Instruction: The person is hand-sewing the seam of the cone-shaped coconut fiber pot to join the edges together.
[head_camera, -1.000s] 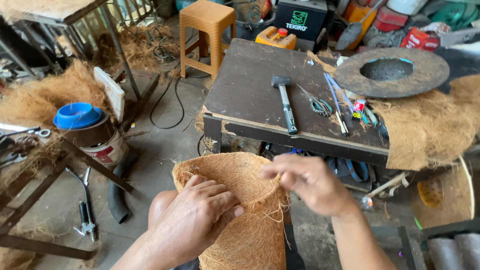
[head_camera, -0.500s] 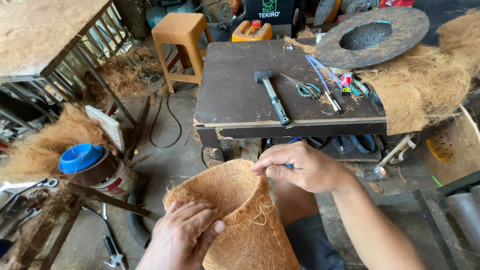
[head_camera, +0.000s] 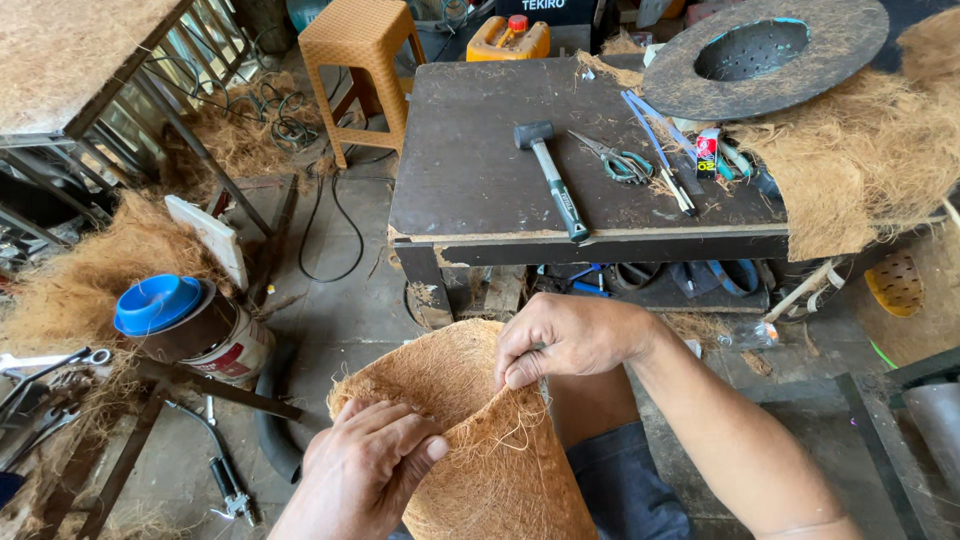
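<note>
A brown coir fibre pot (head_camera: 470, 430), cone-shaped with its mouth facing away from me, rests on my lap. My left hand (head_camera: 370, 465) pinches the near left edge of the pot's wall, thumb on the inner side. My right hand (head_camera: 570, 340) is closed over the right rim, gripping it together with a thin dark tool whose tip is hidden under the fingers. Loose fibres stick out along the seam between both hands.
A dark low worktable (head_camera: 470, 170) ahead carries a hammer (head_camera: 552, 180), scissors (head_camera: 615, 160) and a round perforated mould (head_camera: 765, 55). Coir heaps (head_camera: 860, 160) lie right and left. A can with a blue lid (head_camera: 185, 325) and an orange stool (head_camera: 360, 60) stand on the floor.
Both hands stayed on the pot; my left hand slid inward along the near edge, my right hand closed tighter over the rim. The view tilted down toward the pot.
</note>
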